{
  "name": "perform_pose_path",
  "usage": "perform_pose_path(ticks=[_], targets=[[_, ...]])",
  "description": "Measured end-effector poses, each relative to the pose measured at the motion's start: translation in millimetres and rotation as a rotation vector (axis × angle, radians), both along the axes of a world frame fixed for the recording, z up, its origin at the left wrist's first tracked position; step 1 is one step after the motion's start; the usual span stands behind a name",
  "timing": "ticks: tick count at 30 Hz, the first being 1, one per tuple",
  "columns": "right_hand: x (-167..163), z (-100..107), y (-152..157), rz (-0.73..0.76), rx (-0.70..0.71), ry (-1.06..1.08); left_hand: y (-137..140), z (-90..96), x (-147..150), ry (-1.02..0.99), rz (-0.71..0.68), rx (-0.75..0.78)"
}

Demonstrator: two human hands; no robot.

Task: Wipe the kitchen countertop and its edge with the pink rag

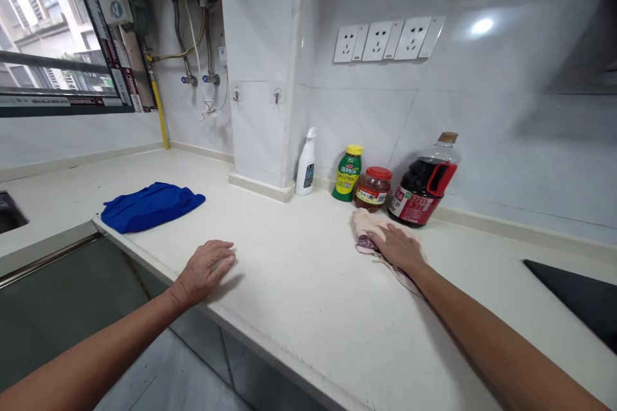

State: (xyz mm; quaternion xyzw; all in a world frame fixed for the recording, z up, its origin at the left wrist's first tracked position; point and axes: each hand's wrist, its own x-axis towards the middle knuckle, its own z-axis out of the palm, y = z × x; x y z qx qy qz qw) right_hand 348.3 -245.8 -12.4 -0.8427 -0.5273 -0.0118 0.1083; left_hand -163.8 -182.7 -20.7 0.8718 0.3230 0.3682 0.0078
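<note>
My right hand [398, 247] presses a pale pink cloth [361, 221] with a dark purple patch against the white countertop [299, 276], its fingers over the fabric. Just behind the cloth stand a jar with a red lid [373, 189] and a large bottle of dark liquid [418, 189] with a red handle. My left hand [205, 270] hovers near the counter's front edge, fingers loosely extended with nothing in them. Beyond it, to the left, lies a crumpled blue cloth [152, 207].
Along the wall stand a white spray bottle [305, 167] and a green bottle with a yellow cap [347, 173]. A tiled pillar [260, 128] juts out at the back. A black panel [578, 298] is at right, and part of a sink [10, 212] at far left.
</note>
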Motion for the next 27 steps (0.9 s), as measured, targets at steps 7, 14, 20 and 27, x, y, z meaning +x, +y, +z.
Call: perform_pose_path(ticks=[7, 14, 20, 27], targets=[[-35, 5, -34, -0.237, 0.010, 0.017, 2, -1.9, 1, -0.018, 0.001, -0.054], [-195, 4, -48, 0.329, -0.046, 0.109, 2, 0.8, 4, -0.002, 0.086, -0.143], [-260, 9, -110, 0.904, -0.075, 0.311, -1, 5.0, 6, 0.040, 0.119, -0.172], [-142, 17, -92, 0.503, -0.079, 0.142, 1, 9.9, 5, 0.098, 0.177, -0.170]])
